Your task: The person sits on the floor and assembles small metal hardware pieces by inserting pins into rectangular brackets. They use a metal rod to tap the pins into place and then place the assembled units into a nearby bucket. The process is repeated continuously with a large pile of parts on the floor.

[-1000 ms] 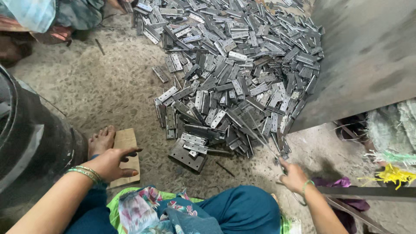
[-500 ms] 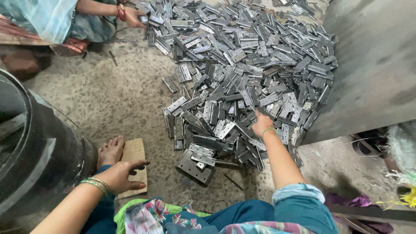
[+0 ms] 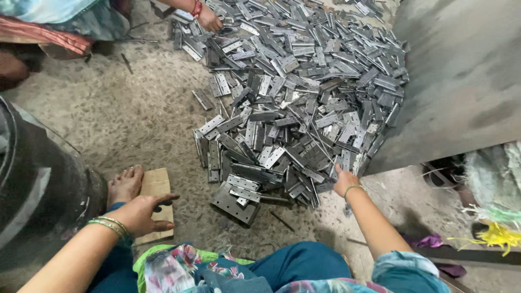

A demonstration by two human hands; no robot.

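Observation:
A big heap of grey metal hinges (image 3: 293, 92) covers the concrete floor in front of me. My right hand (image 3: 344, 182) reaches to the heap's near right edge, fingertips among the hinges; whether it grips one is hidden. My left hand (image 3: 145, 213) rests with spread fingers on a small wooden block (image 3: 154, 183) beside my bare foot (image 3: 126, 184). A dark flat plate (image 3: 232, 204) with two hinges on it lies between my hands, at the heap's near edge.
A black drum (image 3: 38, 184) stands close on my left. A slanted grey metal sheet (image 3: 461, 81) borders the heap on the right. Another person's hand (image 3: 209, 21) works at the heap's far side. Cloth scraps and yellow string (image 3: 491, 233) lie at right.
My right hand went from the floor at lower right deep into the heap, then drew back to its near right edge. My left hand stayed on the block.

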